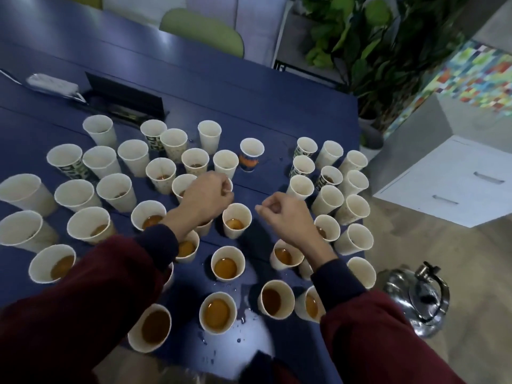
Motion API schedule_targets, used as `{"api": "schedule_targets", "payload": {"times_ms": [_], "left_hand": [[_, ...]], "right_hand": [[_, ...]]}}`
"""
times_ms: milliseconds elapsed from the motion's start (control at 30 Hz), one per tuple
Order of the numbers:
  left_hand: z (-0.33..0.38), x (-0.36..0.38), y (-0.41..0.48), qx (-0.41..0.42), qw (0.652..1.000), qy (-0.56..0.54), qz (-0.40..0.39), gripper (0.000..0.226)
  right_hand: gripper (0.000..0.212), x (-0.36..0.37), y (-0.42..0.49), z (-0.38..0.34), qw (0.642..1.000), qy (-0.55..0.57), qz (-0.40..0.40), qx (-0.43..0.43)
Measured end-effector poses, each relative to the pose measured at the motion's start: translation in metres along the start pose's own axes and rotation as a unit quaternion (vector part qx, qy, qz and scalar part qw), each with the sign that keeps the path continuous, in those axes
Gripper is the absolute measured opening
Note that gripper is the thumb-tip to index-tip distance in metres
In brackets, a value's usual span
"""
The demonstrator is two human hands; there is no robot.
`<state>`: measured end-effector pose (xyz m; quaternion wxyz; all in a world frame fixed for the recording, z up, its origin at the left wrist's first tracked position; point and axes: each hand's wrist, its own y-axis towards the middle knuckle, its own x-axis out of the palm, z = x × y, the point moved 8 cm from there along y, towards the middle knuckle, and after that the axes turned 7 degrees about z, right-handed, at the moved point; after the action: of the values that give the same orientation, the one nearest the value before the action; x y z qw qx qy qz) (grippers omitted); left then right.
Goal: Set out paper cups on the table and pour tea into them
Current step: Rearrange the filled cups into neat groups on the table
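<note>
Dozens of white paper cups crowd the dark blue desk; the nearest rows hold amber tea, middle ones only a shallow pool, the far row looks dry; one blue-and-orange printed paper cup stands apart at the back. Left hand hovers mid-desk, fingers curled at a half-hidden cup's rim; gripping or not, cannot tell. Right hand is loosely fisted, holding nothing. Droplets spot the desk; a shiny steel kettle sits on the floor at right.
</note>
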<state>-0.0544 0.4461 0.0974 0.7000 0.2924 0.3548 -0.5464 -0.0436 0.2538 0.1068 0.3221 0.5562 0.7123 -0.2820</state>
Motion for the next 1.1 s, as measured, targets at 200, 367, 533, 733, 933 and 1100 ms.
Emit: {"api": "schedule_targets", "payload": {"times_ms": [200,367,533,733,933,1100], "left_hand": [[-0.006,-0.003,0.042,-0.034,0.999,0.036,0.013,0.033],[-0.012,0.005,0.088,-0.029,0.999,0.04,0.016,0.057],[-0.006,0.029,0.113,0.021,0.992,0.109,-0.062,0.079],[-0.006,0.042,0.145,0.065,0.976,0.185,-0.099,0.084],[-0.016,0.048,0.156,0.08,0.971,0.203,-0.095,0.078],[-0.023,0.053,0.158,0.089,0.979,0.164,-0.076,0.048]], "right_hand": [[0.021,0.0,0.069,-0.014,0.999,-0.029,-0.007,-0.041],[0.022,0.01,0.129,-0.026,0.994,-0.086,-0.01,-0.059],[0.058,0.032,0.174,-0.027,0.989,-0.131,-0.005,-0.061],[0.102,0.064,0.223,-0.023,0.971,-0.206,-0.112,-0.051],[0.078,0.084,0.238,-0.014,0.969,-0.203,-0.126,-0.059],[0.065,0.088,0.244,-0.01,0.969,-0.208,-0.119,-0.057]]}}
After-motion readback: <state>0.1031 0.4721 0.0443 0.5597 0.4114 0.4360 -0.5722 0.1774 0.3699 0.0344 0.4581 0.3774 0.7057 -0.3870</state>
